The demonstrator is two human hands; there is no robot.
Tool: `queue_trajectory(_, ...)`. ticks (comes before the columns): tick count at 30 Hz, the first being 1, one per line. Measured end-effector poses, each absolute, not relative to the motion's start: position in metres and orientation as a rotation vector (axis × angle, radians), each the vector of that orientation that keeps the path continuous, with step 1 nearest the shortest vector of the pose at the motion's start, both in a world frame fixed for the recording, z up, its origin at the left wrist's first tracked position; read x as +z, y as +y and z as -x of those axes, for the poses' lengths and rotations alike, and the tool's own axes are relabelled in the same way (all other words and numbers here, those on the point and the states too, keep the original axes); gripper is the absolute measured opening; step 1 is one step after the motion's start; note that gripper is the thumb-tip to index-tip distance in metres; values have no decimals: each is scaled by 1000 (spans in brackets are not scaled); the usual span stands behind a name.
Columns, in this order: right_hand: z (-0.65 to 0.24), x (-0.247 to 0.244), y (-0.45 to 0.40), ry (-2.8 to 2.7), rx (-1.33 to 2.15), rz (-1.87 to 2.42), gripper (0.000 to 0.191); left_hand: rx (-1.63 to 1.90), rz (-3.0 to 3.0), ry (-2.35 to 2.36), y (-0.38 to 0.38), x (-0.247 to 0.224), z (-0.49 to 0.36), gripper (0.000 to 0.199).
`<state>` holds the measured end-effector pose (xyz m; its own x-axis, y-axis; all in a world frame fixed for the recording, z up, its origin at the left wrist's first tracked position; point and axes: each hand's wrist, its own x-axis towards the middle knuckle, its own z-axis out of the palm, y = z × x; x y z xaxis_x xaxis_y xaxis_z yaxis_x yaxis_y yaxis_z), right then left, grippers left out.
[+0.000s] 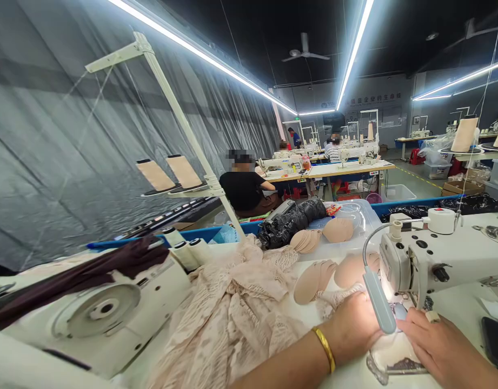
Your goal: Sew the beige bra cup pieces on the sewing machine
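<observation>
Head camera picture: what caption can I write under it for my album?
Two hands, left hand and right hand, press pale fabric under a white sewing machine.

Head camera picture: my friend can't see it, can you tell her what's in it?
Two hands, left hand with a gold bangle and right hand, press pale fabric under a white sewing machine lit by its lamp. Beige lace and bra cups lie beside them.
</observation>
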<state>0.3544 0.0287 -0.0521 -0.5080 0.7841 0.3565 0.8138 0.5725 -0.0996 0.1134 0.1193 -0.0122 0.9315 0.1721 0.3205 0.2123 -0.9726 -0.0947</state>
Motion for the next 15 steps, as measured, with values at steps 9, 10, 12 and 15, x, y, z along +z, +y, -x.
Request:
queue_trajectory(9, -355, -55, 26, -2460, -95, 1305, 37, -508, 2910, -208, 128, -7, -112, 17)
queue_trajectory(10, -355, -56, 26, -2470, -108, 1293, 37, -509, 2907, -195, 128, -6, -113, 17)
queue_trajectory(12, -356, -58, 26, -2500, -145, 1282, 37, -511, 2924, -192, 128, -4, -114, 19)
queue_trajectory(15, -357, -62, 28, -2541, -173, 1295, 38, -494, 2975, -205, 130, -5, -115, 20)
